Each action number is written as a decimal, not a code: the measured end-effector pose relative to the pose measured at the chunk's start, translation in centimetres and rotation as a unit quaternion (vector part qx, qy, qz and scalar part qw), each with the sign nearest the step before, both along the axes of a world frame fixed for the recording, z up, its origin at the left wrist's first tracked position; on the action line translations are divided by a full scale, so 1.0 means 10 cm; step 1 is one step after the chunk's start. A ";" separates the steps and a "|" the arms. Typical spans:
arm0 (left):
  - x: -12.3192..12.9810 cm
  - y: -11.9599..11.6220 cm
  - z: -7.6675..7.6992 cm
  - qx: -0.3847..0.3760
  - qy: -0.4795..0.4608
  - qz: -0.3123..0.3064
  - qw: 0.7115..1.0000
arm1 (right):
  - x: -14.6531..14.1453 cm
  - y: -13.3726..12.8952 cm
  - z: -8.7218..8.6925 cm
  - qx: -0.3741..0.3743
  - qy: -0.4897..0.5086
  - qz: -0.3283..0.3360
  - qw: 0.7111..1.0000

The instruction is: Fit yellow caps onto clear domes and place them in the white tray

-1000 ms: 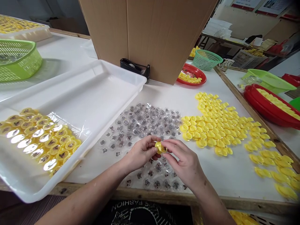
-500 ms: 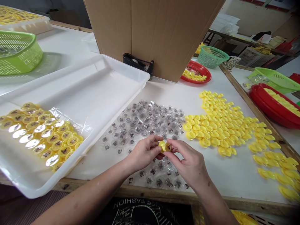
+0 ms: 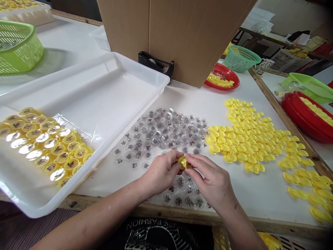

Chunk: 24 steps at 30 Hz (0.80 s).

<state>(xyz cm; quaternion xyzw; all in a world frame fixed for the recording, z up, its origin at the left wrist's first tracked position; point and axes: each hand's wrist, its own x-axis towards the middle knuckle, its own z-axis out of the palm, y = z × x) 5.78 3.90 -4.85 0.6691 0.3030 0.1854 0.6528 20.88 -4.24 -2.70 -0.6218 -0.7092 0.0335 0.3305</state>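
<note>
Between my two hands, above the table's front part, is a small round yellow plastic piece. My left hand pinches it from the left, while the fingertips of my right hand close on its right side. Around and beneath my hands lie many clear round discs printed with small dark figures. To the right spreads a large group of loose yellow plastic pieces. At the left, a white tray holds rows of yellow pieces with printed, shiny tops.
A large cardboard box stands at the back, with a black tape dispenser before it. Green baskets and red plates stand at both sides and the back. A wooden strip edges the table on the right.
The yellow piece has turned between my fingers, so its printed face no longer shows. My right fingertips have closed further over it. The whole view has shifted slightly.
</note>
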 end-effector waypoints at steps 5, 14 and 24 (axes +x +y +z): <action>0.03 0.02 -0.02 -0.139 -0.073 0.026 0.987 | -0.10 0.02 -0.07 0.035 -0.025 -0.016 0.999; 0.02 0.04 -0.01 -0.097 -0.091 0.035 0.990 | 0.09 0.01 -0.15 -0.140 0.295 -0.076 0.942; 0.05 0.07 -0.14 -0.030 0.007 0.038 0.999 | 0.13 -0.11 -0.48 -0.183 0.369 -0.068 0.909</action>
